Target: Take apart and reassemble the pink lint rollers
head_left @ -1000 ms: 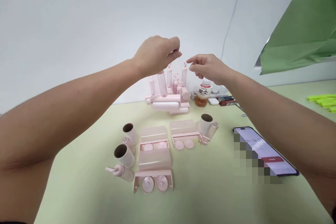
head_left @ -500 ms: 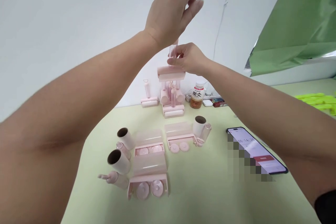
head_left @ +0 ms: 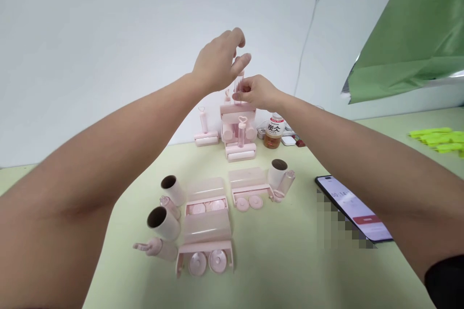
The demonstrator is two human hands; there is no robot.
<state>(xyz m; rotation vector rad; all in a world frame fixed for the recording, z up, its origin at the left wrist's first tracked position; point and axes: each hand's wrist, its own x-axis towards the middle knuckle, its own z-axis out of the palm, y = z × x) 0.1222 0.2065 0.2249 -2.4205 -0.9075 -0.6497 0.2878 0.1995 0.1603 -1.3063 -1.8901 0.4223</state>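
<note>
White wall [head_left: 119,24], clear handle [head_left: 238,86] inside right grip [head_left: 261,91]

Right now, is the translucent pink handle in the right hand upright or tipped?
Upright: in the right hand, the handle rises above the horizontal pink roller.

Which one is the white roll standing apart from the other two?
On the pale green table, find the phone. Left of it stands a white roll with a brown opening on top. Unlike the other two rolls, left of the pink cases, it stands at their right end.
</note>
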